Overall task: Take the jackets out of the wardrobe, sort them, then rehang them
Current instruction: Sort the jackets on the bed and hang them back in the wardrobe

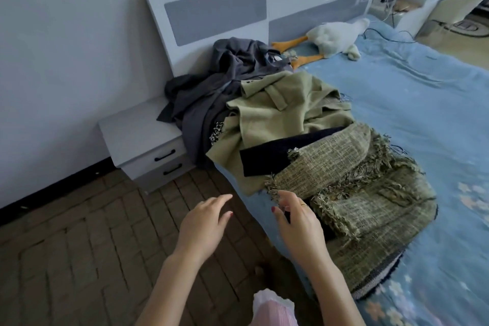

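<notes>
Right hand (296,219) at tweed jacket (344,167) fringe

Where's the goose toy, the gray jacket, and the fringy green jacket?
goose toy (334,34): head view, on its white body.
gray jacket (232,66): head view, on its crumpled middle.
fringy green jacket (333,167): head view, on its woven sleeve.

single head view only, worn on the person, looking forward and steeply down. wide-angle lens: the wall line and bed edge bow toward the frame borders. both forearms enter from the bottom edge, left hand (203,222) and right hand (296,219) close below the lens. bed (423,119) fills the right half, seen from its side edge; pile of jackets (304,140) near centre, mid-range. nightstand (137,135) and headboard (211,13) sit further back on the left, brick-pattern floor (79,233) lower left. far room corner top right, small and blurred.
</notes>
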